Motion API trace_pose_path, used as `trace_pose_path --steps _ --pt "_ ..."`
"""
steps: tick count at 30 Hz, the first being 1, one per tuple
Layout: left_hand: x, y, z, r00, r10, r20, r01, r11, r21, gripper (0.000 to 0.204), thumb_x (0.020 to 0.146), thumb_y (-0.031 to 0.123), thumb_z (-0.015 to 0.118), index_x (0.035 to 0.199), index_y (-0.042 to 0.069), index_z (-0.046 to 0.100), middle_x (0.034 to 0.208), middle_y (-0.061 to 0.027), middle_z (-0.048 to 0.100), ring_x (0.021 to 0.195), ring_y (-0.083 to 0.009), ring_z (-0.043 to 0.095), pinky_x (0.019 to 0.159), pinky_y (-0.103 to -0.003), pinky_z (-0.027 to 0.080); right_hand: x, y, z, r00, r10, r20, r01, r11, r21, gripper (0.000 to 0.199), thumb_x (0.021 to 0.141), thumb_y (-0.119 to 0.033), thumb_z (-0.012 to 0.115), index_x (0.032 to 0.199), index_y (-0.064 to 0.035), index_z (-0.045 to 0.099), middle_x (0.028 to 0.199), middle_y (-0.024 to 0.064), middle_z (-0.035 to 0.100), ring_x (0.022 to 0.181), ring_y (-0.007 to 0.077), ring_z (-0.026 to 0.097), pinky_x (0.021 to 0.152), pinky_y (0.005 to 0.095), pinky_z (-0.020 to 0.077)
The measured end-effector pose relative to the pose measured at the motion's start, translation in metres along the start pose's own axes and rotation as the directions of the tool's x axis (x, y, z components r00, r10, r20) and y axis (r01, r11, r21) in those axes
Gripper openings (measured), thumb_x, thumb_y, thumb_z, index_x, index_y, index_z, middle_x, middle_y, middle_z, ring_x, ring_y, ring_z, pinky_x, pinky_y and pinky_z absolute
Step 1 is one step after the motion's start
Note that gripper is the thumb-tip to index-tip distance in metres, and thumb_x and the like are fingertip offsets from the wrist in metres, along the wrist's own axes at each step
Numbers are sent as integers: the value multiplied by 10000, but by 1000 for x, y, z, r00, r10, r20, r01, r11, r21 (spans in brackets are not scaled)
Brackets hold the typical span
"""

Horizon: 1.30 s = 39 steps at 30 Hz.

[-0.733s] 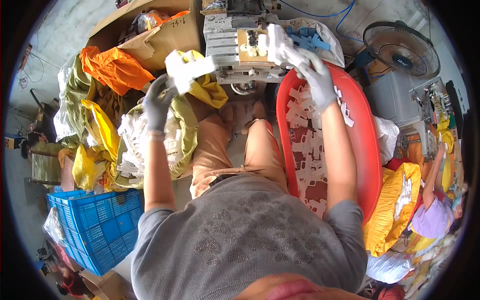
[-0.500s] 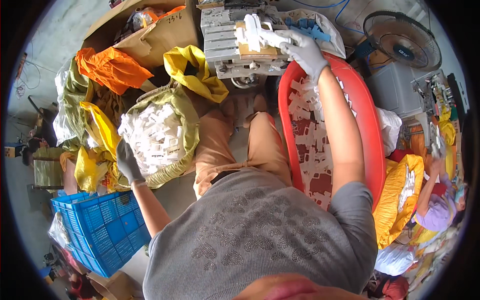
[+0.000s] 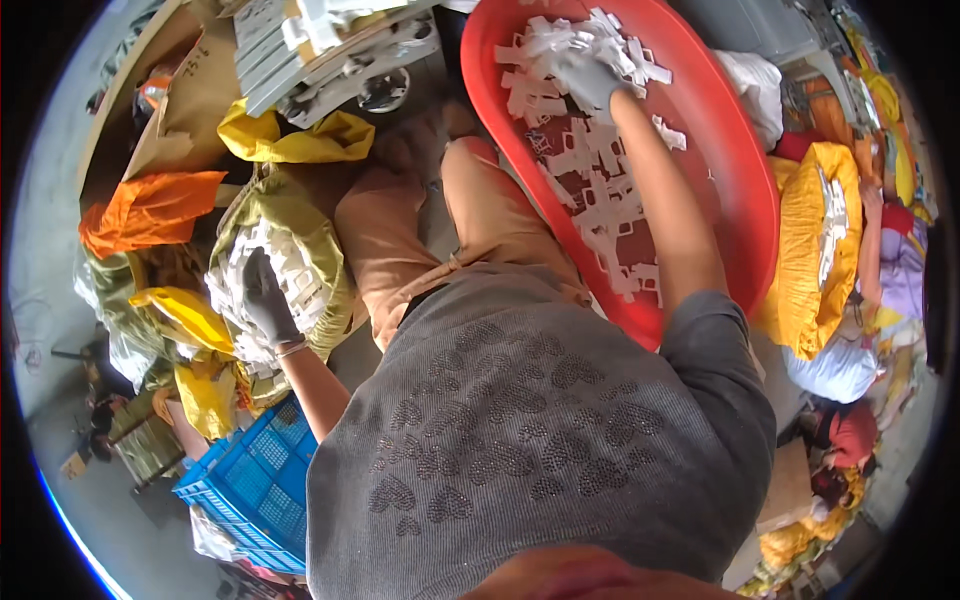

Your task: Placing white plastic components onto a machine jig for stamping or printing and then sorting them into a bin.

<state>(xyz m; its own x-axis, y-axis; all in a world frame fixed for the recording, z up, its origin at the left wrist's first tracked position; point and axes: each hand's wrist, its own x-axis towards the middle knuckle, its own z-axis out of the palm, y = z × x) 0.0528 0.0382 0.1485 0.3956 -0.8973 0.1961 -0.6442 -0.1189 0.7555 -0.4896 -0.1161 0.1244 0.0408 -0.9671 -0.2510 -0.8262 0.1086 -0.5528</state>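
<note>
In a grey glove, my right hand (image 3: pixel 590 82) is down among the white plastic pieces (image 3: pixel 610 195), several of them L-shaped, inside the long red tub (image 3: pixel 735 180). Motion smears its fingers, so their grip does not show. My left hand (image 3: pixel 268 300), in a dark grey glove, hovers over or rests against the open olive woven sack (image 3: pixel 335 225) on my left. Its fingers stretch out and nothing shows in them. White plastic parts (image 3: pixel 300 270) fill that sack.
A grey metal machine (image 3: pixel 335 65) stands ahead, with white pieces on top. Yellow cloth (image 3: pixel 290 140), orange cloth (image 3: pixel 160 205) and a cardboard box (image 3: pixel 190 100) lie front-left. A blue crate (image 3: pixel 265 480) sits near my left elbow; a yellow sack (image 3: pixel 820 240) stands beyond the tub.
My right hand has gone from the white piece on the machine down into the red tub. The left hand has shifted from the sack's edge over its contents. The view has turned rightward.
</note>
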Motion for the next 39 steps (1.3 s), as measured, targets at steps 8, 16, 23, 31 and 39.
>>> trace_pose_path --steps 8,16,23,31,39 --pt "-15 21 18 986 57 157 -69 995 72 251 912 140 548 1111 9 626 1013 -68 663 896 -121 603 797 -252 475 -33 132 152 982 139 -131 -174 933 -315 399 856 -142 427 1248 -175 498 1304 100 464 1060 332 566 863 437 479" --pt "-15 25 25 964 80 252 -106 990 92 249 911 129 532 1105 3 624 1028 -82 660 903 -143 610 806 -269 476 -45 103 173 999 48 19 -33 887 -460 398 871 -198 464 1267 -241 464 1252 93 513 924 296 634 730 398 527" --pt "-16 39 36 934 50 353 -101 987 129 265 913 134 507 1108 -11 614 1018 -129 658 923 -187 621 821 -295 474 -66 78 155 961 -89 263 232 780 -581 511 854 -204 478 1356 -234 389 1288 81 478 925 264 641 725 377 520" --pt "-19 35 34 932 77 354 -122 987 106 250 901 119 512 1087 -6 623 1007 -128 661 911 -198 624 816 -299 474 -78 73 139 977 -20 211 101 917 -385 514 814 -190 542 1314 -240 437 1246 127 513 1038 296 588 781 402 506" --pt "-8 49 32 962 87 260 -88 996 -7 232 884 134 552 1064 21 645 979 -111 675 872 -162 640 781 -277 488 -127 136 140 932 121 -342 -120 992 25 392 765 -106 578 1155 -139 553 1140 179 536 1005 397 543 818 463 467"
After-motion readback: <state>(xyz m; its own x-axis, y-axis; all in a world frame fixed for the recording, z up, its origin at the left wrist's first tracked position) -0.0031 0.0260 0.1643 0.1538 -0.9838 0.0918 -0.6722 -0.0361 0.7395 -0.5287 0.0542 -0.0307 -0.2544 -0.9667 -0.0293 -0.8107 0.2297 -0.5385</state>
